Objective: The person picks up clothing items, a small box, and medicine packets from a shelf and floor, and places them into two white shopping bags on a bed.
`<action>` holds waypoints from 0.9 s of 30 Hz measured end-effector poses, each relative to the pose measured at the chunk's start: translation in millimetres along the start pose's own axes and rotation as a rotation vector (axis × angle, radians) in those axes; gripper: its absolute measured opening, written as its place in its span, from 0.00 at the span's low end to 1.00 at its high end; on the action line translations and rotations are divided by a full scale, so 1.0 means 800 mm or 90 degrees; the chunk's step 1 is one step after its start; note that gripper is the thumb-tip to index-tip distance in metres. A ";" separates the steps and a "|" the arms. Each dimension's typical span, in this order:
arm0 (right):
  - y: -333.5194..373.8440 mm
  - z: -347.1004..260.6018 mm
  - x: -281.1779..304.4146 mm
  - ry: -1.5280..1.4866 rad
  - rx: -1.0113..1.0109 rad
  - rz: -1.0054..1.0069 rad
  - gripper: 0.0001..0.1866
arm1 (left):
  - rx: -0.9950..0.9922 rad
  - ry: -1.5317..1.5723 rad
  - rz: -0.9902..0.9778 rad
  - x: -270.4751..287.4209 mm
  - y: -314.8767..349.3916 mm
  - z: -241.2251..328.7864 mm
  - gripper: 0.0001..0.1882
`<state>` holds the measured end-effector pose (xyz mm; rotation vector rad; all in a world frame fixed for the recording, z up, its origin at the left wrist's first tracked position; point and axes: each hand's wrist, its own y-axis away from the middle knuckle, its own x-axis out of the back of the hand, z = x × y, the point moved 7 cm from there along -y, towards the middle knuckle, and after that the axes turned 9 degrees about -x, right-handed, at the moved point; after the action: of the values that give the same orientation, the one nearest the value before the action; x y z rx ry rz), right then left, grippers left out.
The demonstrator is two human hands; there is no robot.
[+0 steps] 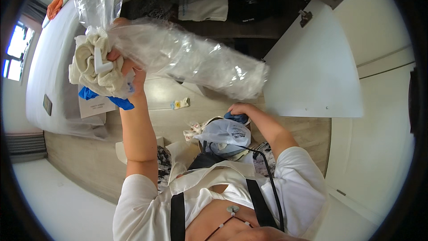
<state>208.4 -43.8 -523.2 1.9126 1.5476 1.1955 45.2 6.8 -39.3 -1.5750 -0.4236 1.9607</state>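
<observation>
Raised at the upper left, my left hand (129, 66) is closed on a rolled cream cloth bundle (84, 62). A bent white plastic piece (103, 67) sticks out of the roll. Clear plastic bags (191, 58) are gathered at the same hand, one trailing right, another upward. Bright blue material (120, 103) hangs below the bundle. Low at my lap, the fingers of my right hand (242, 108) close around a dark blue cloth (236, 118). It lies against a pale translucent plastic bag (226, 132) with printing, which rests among other cloths.
Ahead is a low dark cupboard with a white cloth bag (203, 3) on its shelf. Its white door (314, 67) stands swung out at the right. A plastic-covered mattress (55, 71) is at the left. A small pale packet (181, 103) lies on the wood floor (80, 151).
</observation>
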 end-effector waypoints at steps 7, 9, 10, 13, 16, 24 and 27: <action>0.002 0.066 0.008 -0.144 -0.091 0.226 0.19 | -0.079 -0.320 0.154 0.050 -0.021 0.019 0.17; 0.033 0.056 0.023 -0.080 -0.222 0.254 0.17 | -0.132 -0.465 0.255 0.074 -0.012 0.040 0.18; 0.053 0.053 0.032 -0.046 -0.290 0.267 0.16 | -0.160 -0.534 0.307 0.089 -0.004 0.050 0.19; 0.066 0.063 0.031 -0.018 -0.324 0.226 0.16 | -0.126 -0.443 0.200 0.128 -0.024 0.058 0.21; 0.085 0.067 0.027 -0.030 -0.331 0.229 0.16 | -0.113 -0.427 0.187 0.099 -0.055 0.034 0.20; 0.056 0.211 -0.051 0.240 -0.393 0.023 0.16 | -0.113 -0.404 0.152 0.097 -0.090 0.018 0.15; 0.114 0.190 -0.069 0.431 -0.356 -0.015 0.14 | -0.142 -0.455 0.185 0.132 -0.079 0.030 0.17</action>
<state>384.2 -93.0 -558.9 1.1766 1.2910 2.1327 23.6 124.0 -78.9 -1.0447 -0.7458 2.7699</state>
